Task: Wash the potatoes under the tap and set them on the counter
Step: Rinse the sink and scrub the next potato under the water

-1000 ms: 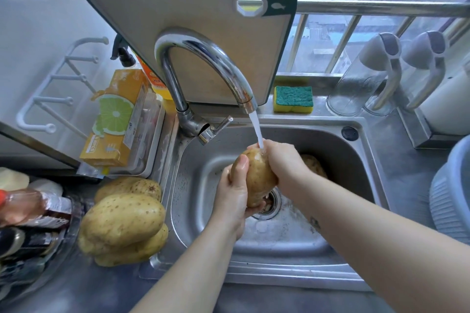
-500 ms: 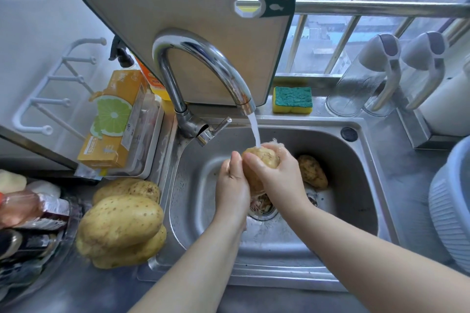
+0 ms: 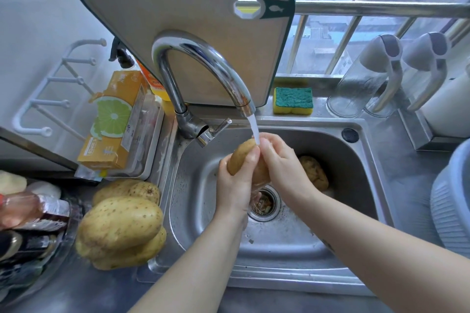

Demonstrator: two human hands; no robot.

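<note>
Over the steel sink (image 3: pixel 361 150) I hold a potato (image 3: pixel 240 157) upright under the stream from the chrome tap (image 3: pixel 203 63). My left hand (image 3: pixel 235 185) grips it from the left and below. My right hand (image 3: pixel 284 162) wraps it from the right, fingers at its top where the water lands. A second, dirtier potato (image 3: pixel 314 173) lies in the basin behind my right hand. Three washed potatoes (image 3: pixel 122 223) are piled on the counter left of the sink.
A cutting board (image 3: pixel 193 20) leans behind the tap. A green and yellow sponge (image 3: pixel 292 100) sits on the back ledge, two clear jugs (image 3: pixel 368 79) to its right. An orange box (image 3: pixel 114 119) and bottles (image 3: pixel 28 213) crowd the left; a grey basin (image 3: pixel 450 201) stands at right.
The potato has been turned in my hands from lying broad side up to standing more upright. My right hand shifted from its far side to its top right.
</note>
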